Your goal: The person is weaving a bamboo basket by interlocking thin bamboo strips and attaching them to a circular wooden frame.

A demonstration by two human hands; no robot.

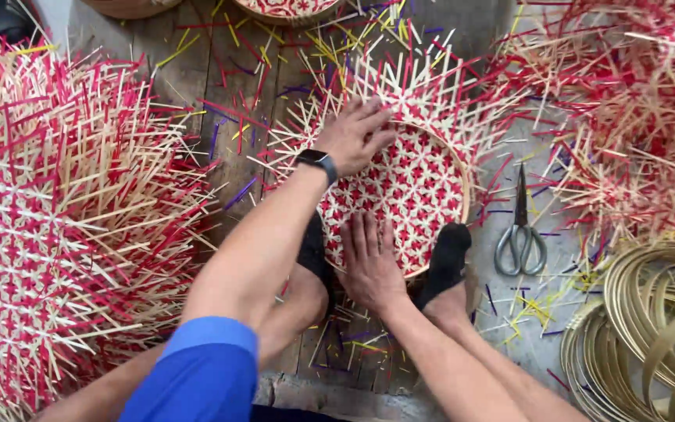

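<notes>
A round woven tray (pixel 419 184) of red and pale bamboo strips lies on the wooden floor, set in a thin bamboo hoop (pixel 464 184), with loose strip ends fanning out at its far side. My left hand (pixel 355 134), a black watch on its wrist, presses flat on the tray's far left edge. My right hand (pixel 367 258) lies flat, fingers together, on the near edge. Neither hand grips anything. Two feet in black socks (pixel 448 254) rest against the near rim, either side of my right hand.
A big stack of unfinished red and pale woven mats (pixel 41 227) fills the left. More such mats (pixel 634 109) pile up at the right. Grey scissors (pixel 520 234) lie right of the tray. Coiled bamboo hoops (pixel 650 328) sit bottom right. Cut strips litter the floor.
</notes>
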